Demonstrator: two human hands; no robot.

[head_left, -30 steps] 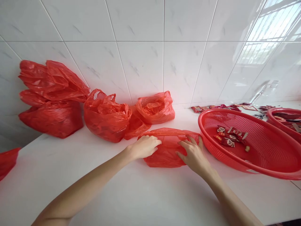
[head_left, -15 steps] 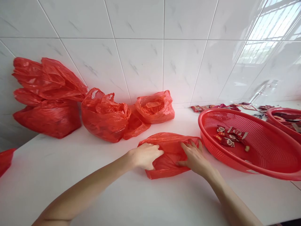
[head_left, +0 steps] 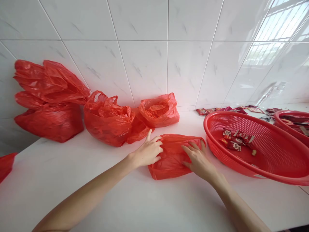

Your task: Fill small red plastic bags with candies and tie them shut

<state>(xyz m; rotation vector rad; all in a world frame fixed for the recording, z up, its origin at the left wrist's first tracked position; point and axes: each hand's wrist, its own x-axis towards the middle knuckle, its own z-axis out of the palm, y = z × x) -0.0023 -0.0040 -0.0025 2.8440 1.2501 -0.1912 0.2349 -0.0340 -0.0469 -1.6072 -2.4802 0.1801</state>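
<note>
A red plastic bag [head_left: 171, 166] lies on the white tabletop with its mouth spread wide. My left hand [head_left: 147, 152] is at the bag's left rim, its fingers apart and the thumb pointing up and away from the plastic. Over the bag's right side, my right hand [head_left: 199, 160] has its fingers spread and reaching into the mouth, touching the plastic. Right of that hand stands a red mesh basket [head_left: 267, 138] holding several wrapped snacks [head_left: 234, 144] in dark red packets.
Behind the hands, a small red bag [head_left: 159, 111], a fuller red bag [head_left: 106, 124] and a large red bag [head_left: 50, 120] stand along the tiled wall [head_left: 145, 64]. A second red basket [head_left: 289, 127] is at far right. Packets [head_left: 205, 111] and a clear bottle [head_left: 271, 91] lie near the wall.
My left hand has come out of the bag's mouth and moved slightly up, with the fingers spreading and thumb lifting. The bag's near edge has shifted up a little; my right hand moved only slightly.
</note>
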